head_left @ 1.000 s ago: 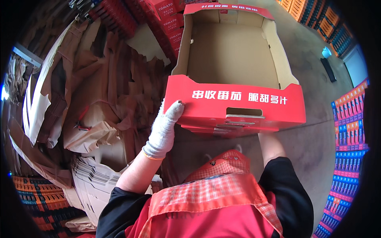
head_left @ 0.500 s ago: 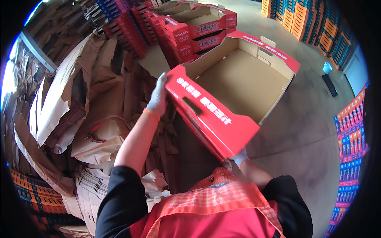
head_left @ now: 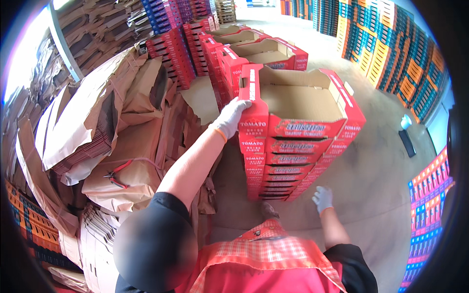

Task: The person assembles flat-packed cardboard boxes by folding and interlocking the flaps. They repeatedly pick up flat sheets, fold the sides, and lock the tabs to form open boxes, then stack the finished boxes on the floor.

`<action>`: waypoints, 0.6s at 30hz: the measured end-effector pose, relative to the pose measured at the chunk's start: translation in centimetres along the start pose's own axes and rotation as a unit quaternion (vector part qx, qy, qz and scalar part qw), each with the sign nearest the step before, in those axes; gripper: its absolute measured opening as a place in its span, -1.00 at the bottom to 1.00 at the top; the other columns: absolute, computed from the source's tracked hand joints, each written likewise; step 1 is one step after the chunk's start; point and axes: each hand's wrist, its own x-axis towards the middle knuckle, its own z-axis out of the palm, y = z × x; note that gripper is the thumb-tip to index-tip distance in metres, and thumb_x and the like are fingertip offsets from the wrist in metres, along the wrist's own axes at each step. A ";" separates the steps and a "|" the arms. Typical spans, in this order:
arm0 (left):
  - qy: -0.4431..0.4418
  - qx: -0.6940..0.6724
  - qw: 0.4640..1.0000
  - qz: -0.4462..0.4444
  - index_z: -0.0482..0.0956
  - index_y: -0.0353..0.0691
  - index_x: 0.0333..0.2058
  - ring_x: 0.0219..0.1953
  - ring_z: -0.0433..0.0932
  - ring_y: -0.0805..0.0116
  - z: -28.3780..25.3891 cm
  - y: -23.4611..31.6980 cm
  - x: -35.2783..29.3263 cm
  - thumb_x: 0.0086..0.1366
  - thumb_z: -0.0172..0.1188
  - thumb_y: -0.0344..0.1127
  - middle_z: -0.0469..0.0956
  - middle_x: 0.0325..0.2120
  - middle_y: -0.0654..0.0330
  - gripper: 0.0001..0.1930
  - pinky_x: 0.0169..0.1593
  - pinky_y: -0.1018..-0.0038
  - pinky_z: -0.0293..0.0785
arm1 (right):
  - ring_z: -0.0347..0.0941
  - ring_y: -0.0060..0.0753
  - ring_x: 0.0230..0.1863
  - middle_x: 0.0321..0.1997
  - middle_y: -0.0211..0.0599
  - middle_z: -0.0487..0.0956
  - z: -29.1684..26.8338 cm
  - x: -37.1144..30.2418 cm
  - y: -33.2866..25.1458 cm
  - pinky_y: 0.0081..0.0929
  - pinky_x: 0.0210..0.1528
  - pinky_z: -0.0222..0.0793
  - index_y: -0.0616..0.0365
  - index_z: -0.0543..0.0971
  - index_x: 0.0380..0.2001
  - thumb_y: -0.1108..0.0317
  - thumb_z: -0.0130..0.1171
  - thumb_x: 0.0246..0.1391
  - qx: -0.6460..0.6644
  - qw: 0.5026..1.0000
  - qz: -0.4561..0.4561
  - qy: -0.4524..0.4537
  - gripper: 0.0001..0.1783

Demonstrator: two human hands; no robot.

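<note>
A tall stack of red cardboard trays [head_left: 288, 158] stands on the floor in front of me. The topmost red cardboard tray [head_left: 351, 117] is open at the top, with a plain brown inside. My left hand [head_left: 230, 118], in a pale glove with an orange cuff, is closed over that tray's left edge, thumb and fingers near the corner. To the right of the stack, apart from it, my right hand [head_left: 323, 198] is held low in the same kind of glove. Its fingers are loosely bent and apart, with nothing in them.
Further stacks of red trays [head_left: 278, 51] stand behind. On my left lie bundles wrapped in brown paper [head_left: 83, 119], with red-handled pliers [head_left: 117, 178] on one. Orange and green stacks [head_left: 386, 49] line the far right; purple and blue ones [head_left: 427, 215] rise nearer. A dark object [head_left: 406, 143] lies on the floor.
The red tray that I held tilted in both hands now sits level on top of the stack. My right hand has let go and moved right; my left hand still grips the tray's edge.
</note>
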 end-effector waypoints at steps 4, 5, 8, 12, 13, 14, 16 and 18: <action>-0.031 -0.064 0.997 -0.029 0.37 -0.05 0.20 -0.02 0.56 0.33 -1.2 -0.9 -0.5 0.27 0.15 -0.22 0.54 -0.03 0.21 -0.50 -0.01 0.31 0.55 | 0.47 -0.45 -0.39 -0.25 -0.35 0.55 1.6 4.7 -8.2 -0.40 -0.46 0.43 -0.12 0.05 0.35 0.43 0.18 0.04 -0.181 0.976 -0.107 0.052 -0.16; -0.025 -0.078 0.996 -0.041 0.41 -0.13 0.14 -0.03 0.57 0.31 -1.6 -1.3 -0.6 0.26 0.17 -0.21 0.56 -0.05 0.20 -0.53 0.00 0.30 0.55 | 0.48 -0.43 -0.37 -0.28 -0.35 0.56 2.4 5.4 -9.5 -0.40 -0.44 0.44 -0.07 0.22 0.28 0.44 0.20 0.01 -0.203 0.970 -0.125 0.045 -0.26; -0.067 -0.150 0.982 -0.088 0.43 -0.23 0.08 -0.03 0.57 0.30 -2.7 -2.4 -0.4 0.32 0.20 -0.05 0.58 -0.07 0.15 -0.52 0.04 0.28 0.52 | 0.46 -0.49 -0.48 -0.45 -0.37 0.55 4.2 7.4 -10.1 -0.52 -0.49 0.39 0.07 0.58 -0.43 0.47 0.27 -0.17 -0.178 0.982 -0.046 -0.048 -0.86; -0.046 -0.178 0.983 -0.030 0.46 -0.33 0.04 0.00 0.55 0.29 -2.8 -3.8 -1.2 0.33 0.19 -0.10 0.56 -0.03 0.10 -0.54 0.15 0.31 0.41 | 0.28 -0.59 -0.59 -0.64 -0.61 0.35 2.5 10.8 -7.9 -0.48 -0.54 0.16 -0.10 0.43 -0.66 0.41 0.16 0.04 -0.226 0.971 -0.050 -0.065 -0.76; -0.020 -0.168 0.984 -0.051 0.47 -0.34 0.03 0.00 0.55 0.27 -2.7 -4.1 -1.8 0.33 0.18 -0.10 0.57 -0.05 0.09 -0.54 0.15 0.31 0.42 | 0.28 -0.58 -0.55 -0.60 -0.59 0.36 1.7 11.8 -7.3 -0.46 -0.51 0.17 -0.09 0.43 -0.61 0.40 0.15 0.05 -0.228 0.972 -0.017 -0.057 -0.80; 0.078 -0.167 0.979 -0.089 0.48 -0.35 0.02 0.01 0.55 0.25 -2.4 -4.3 -2.4 0.32 0.18 -0.08 0.57 -0.05 0.08 -0.54 0.15 0.30 0.41 | 0.29 -0.56 -0.52 -0.56 -0.58 0.36 0.7 13.0 -7.0 -0.45 -0.47 0.18 -0.09 0.43 -0.57 0.38 0.14 0.07 -0.223 0.972 -0.020 -0.077 -0.83; 0.050 -0.167 0.982 -0.071 0.45 -0.34 0.05 0.02 0.54 0.20 -1.8 -4.5 -3.7 0.28 0.22 -0.05 0.56 -0.02 0.08 -0.48 0.17 0.26 0.39 | 0.31 -0.53 -0.44 -0.48 -0.55 0.38 -0.9 15.1 -6.5 -0.43 -0.40 0.20 -0.07 0.43 -0.49 0.35 0.11 0.09 -0.206 0.972 -0.027 -0.110 -0.90; 0.093 -0.214 0.969 -0.083 0.41 -0.27 0.09 -0.01 0.55 0.21 -0.6 -4.5 -4.7 0.22 0.27 0.01 0.56 -0.09 0.14 -0.40 0.16 0.27 0.39 | 0.32 -0.50 -0.37 -0.40 -0.52 0.40 -1.8 17.4 -6.7 -0.40 -0.32 0.22 -0.05 0.43 -0.40 0.31 0.09 0.12 -0.203 0.969 -0.034 -0.133 -0.95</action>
